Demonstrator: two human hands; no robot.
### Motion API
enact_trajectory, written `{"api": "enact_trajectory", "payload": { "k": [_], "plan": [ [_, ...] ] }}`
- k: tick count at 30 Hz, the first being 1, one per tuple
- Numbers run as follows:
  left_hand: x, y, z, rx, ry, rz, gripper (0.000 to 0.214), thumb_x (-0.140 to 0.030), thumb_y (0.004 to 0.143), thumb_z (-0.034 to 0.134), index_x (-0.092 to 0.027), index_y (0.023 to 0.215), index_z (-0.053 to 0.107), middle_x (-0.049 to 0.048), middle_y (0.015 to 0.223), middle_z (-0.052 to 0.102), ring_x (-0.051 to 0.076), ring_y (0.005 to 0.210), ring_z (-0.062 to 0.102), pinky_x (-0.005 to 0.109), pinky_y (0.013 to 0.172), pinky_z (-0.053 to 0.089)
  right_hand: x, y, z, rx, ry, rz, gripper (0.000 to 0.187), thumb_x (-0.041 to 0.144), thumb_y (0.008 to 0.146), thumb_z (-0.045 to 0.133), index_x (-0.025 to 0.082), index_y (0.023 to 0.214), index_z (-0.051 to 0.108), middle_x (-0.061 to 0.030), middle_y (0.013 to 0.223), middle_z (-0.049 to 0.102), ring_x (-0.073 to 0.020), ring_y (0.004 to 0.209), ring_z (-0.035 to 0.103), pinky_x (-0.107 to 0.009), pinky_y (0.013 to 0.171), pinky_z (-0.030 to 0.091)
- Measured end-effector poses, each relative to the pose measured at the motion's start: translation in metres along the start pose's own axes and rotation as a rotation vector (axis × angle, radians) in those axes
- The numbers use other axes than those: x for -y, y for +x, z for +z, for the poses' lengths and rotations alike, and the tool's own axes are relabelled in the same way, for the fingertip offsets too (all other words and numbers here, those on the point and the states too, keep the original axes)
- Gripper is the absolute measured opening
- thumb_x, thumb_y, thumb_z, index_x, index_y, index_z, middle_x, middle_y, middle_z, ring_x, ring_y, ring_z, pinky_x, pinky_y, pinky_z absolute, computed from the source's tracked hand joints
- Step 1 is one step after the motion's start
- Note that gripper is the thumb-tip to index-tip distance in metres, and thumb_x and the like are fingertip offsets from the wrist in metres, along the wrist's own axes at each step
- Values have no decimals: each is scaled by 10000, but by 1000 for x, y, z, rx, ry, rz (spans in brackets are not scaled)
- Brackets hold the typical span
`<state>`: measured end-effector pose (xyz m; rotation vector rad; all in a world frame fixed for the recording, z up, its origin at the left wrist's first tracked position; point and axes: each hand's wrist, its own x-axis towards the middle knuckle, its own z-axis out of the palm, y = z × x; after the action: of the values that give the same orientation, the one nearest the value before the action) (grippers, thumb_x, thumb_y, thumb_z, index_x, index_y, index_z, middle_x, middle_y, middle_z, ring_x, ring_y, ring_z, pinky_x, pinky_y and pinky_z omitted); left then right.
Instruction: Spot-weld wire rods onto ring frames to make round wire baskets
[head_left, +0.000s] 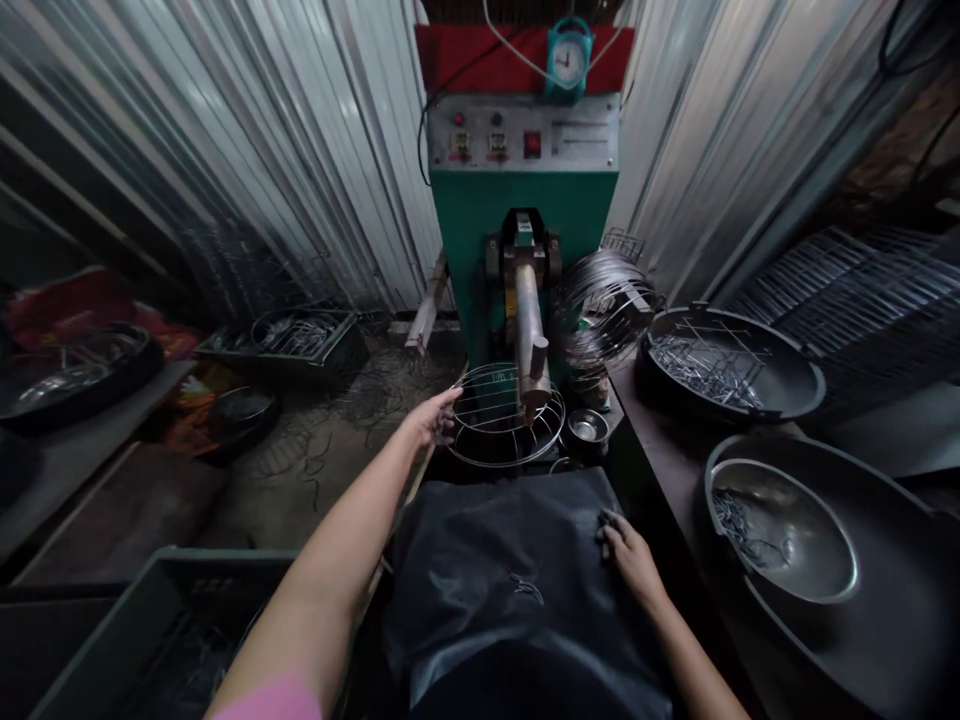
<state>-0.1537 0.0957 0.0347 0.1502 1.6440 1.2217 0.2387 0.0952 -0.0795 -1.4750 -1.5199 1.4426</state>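
i read this as the positioning step at the welder: my left hand [433,418] is stretched out to the round wire rack [507,428] that sits under the machine's horizontal arm [527,325], fingers curled onto its left rim, pinching the outer ring as far as i can tell. the rack lies flat in front of the green machine [525,215], with the arm's lower tip standing inside the ring near its right half. my right hand [628,553] rests on the dark cloth [502,580] over my lap, fingers bent down and close together on the fabric, holding nothing that i can see. to my right, pans of short wire pieces [694,365] stand on the bench, and a small steel bowl [586,428] is just beside the rack. the next move, i judge, calls for turning the ring so a fresh crossing sits squarely under the tip, keeping my fingertips clear of it.
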Motion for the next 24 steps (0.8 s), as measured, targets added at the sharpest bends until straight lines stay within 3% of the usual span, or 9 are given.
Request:
{"api": "enact_trajectory", "payload": {
  "k": [4, 8, 16, 20, 24],
  "plan": [
    [-15, 3, 1, 71, 42, -67, 352, -320, 487, 791, -157, 655, 527, -6, 523, 516, 102, 373, 439, 234, 383, 353, 4, 2, 2, -62, 34, 24, 388, 412, 631, 552, 179, 936, 496, 17, 600, 617, -123, 434, 505, -255, 466, 400],
    [-1, -3, 3, 101, -53, -26, 320, -257, 539, 751, -164, 583, 448, -56, 448, 422, 30, 292, 274, 159, 313, 198, 5, 4, 4, -70, 45, 44, 278, 380, 640, 561, 191, 826, 479, 10, 581, 623, -114, 412, 493, -240, 424, 374],
    [39, -28, 2, -50, -290, -65, 289, -236, 611, 659, -180, 586, 377, -100, 412, 288, 5, 295, 181, 113, 305, 146, 4, 6, -1, 35, 102, 86, 221, 359, 652, 572, 180, 757, 495, 13, 541, 608, -87, 386, 450, -203, 390, 311],
    [46, -36, 6, -83, -357, 5, 285, -206, 579, 660, -183, 589, 377, -103, 420, 280, 6, 307, 178, 112, 303, 136, 0, 4, 1, 7, 199, 105, 256, 365, 630, 584, 171, 780, 509, -28, 650, 640, -97, 438, 500, -212, 401, 336],
    [47, -44, 10, -138, -383, 110, 294, -196, 526, 677, -182, 585, 389, -104, 428, 286, 7, 318, 192, 123, 305, 133, -1, 0, 1, -33, 232, 91, 286, 366, 622, 588, 174, 818, 511, 8, 615, 595, -96, 437, 487, -210, 393, 336]
  ]
}}
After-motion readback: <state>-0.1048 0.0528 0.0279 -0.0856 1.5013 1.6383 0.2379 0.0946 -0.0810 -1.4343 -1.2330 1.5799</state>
